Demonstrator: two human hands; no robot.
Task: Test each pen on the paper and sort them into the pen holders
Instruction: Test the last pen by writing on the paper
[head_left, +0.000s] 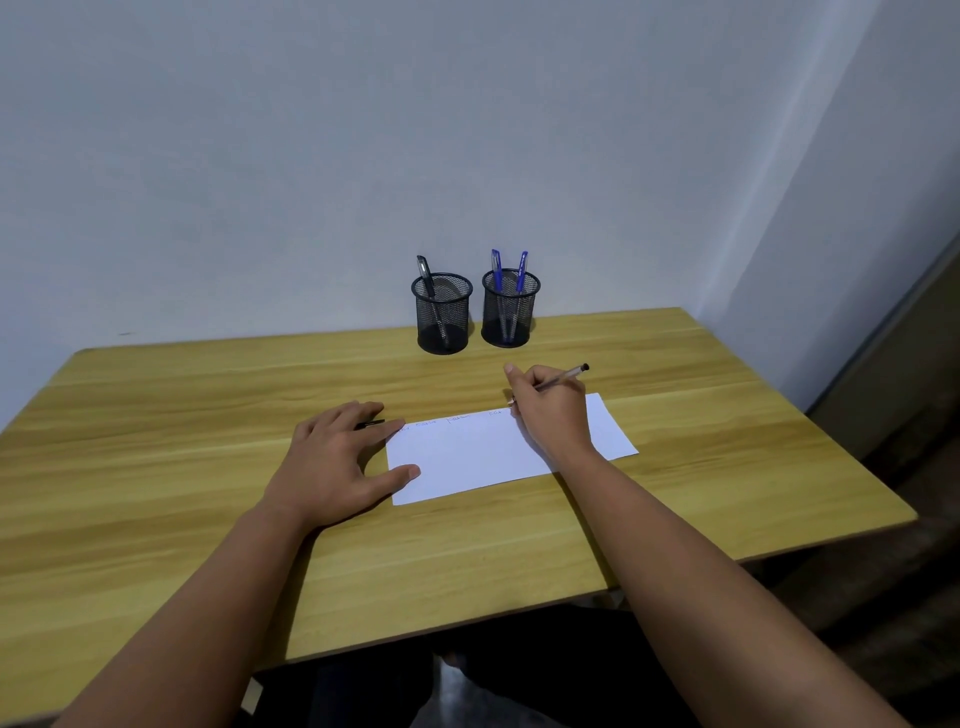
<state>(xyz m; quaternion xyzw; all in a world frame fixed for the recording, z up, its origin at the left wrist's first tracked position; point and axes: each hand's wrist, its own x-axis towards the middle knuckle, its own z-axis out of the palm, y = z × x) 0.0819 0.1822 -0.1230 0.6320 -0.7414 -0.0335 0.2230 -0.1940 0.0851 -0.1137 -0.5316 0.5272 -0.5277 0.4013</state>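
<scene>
A white sheet of paper (483, 454) lies on the wooden table (208, 415), with faint scribbles along its far edge. My right hand (550, 410) grips a clear pen (563, 375) with a black end, tip down at the paper's far edge. My left hand (337, 457) rests flat on the table with its thumb on the paper's left edge; a small black pen part (371, 424) sticks out from under its fingers. Two black mesh holders stand at the back: the left holder (442, 314) has one black pen (427, 275), the right holder (510, 307) has two blue pens (509, 270).
The table stands against a pale wall (363, 156), with a second wall close on the right. The table's right edge (810, 421) drops to a dark floor. Bare wood shows to the left of my left hand.
</scene>
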